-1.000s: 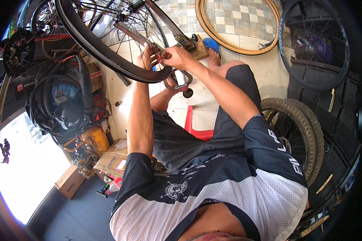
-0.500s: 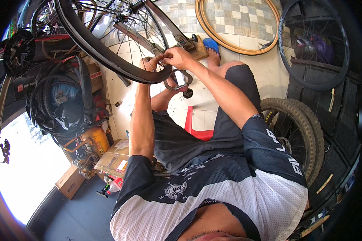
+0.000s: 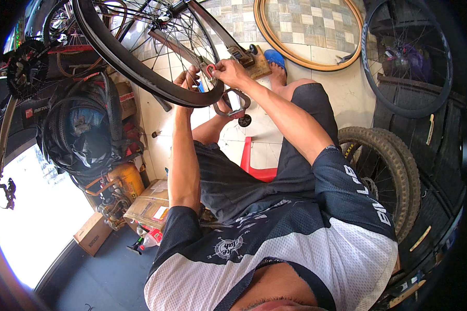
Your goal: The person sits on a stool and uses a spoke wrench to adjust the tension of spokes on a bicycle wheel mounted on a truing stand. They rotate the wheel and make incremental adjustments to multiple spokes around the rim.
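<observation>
A bicycle wheel with a black rim [image 3: 135, 74] and thin black spokes sits upright in a metal truing stand [image 3: 224, 36]. My right hand [image 3: 230, 72] pinches a small red ring-shaped spoke wrench [image 3: 210, 70] at the spokes, just inside the near part of the rim. My left hand [image 3: 188, 78] is beside it among the spokes, fingers loosely raised and apart; the rim crosses in front of its wrist. The stand's looped grey caliper end [image 3: 232, 104] is below my right hand, near a round black knob [image 3: 245, 121].
Two tan-walled tyres [image 3: 347, 66] lie on the floor at the far right. Another wheel [image 3: 366, 90] leans at right, above knobby-tyred wheels [image 3: 399, 155]. Bundled tyres [image 3: 62, 124], a cardboard box [image 3: 146, 203] and a yellow machine [image 3: 125, 179] stand at left. A red stool edge [image 3: 259, 172] shows between my legs.
My hands have moved slightly apart; the left has shifted left, its fingers loosening. The red spoke wrench now shows in my right fingers. The view has shifted slightly.
</observation>
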Available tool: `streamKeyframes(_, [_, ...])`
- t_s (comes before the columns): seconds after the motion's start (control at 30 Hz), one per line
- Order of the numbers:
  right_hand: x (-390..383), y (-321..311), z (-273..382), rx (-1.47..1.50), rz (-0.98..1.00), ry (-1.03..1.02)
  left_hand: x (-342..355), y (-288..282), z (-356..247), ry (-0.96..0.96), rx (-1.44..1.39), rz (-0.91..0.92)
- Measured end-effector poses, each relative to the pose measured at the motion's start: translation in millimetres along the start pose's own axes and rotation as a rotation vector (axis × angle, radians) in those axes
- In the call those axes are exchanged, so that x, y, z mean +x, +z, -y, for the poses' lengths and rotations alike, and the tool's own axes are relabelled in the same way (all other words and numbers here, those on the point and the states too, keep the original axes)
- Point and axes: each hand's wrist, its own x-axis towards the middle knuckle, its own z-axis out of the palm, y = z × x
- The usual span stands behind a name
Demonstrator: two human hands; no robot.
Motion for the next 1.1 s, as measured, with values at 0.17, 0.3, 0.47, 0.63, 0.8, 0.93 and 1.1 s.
streamKeyframes(0.17, [-12.1, -17.7, 27.0, 0.075, 0.172, -0.07, 2.1, -5.5, 11.4, 0.038, -0.014, 0.077])
streamKeyframes(0.3, [-17.3, -27.6, 25.7, 0.181, 0.263, -0.117, 5.8, 2.4, 9.4, 0.066, 0.076, 0.109])
streamKeyframes(0.47, [-18.3, -27.2, 28.6, 0.046, 0.223, -0.212, 12.7, 4.3, 12.1, 0.061, 0.153, 0.132])
streamKeyframes(0.63, [-22.8, -25.0, 33.8, -0.059, 0.151, -0.232, 25.9, -8.7, 20.3, -0.1, 0.246, 0.244])
streamKeyframes(0.8, [-20.7, -23.9, 34.1, -0.036, 0.182, -0.219, 38.1, -26.2, 35.4, 0.531, 0.65, 0.436])
streamKeyframes(0.93, [-19.0, -30.5, 29.4, -0.019, 0.209, -0.217, 35.3, -19.0, 31.2, 0.816, 0.816, 0.461])
streamKeyframes(1.1, [-18.7, -24.0, 32.5, 0.014, 0.233, -0.243, 38.7, -25.9, 44.4, 0.489, 0.607, 0.37])
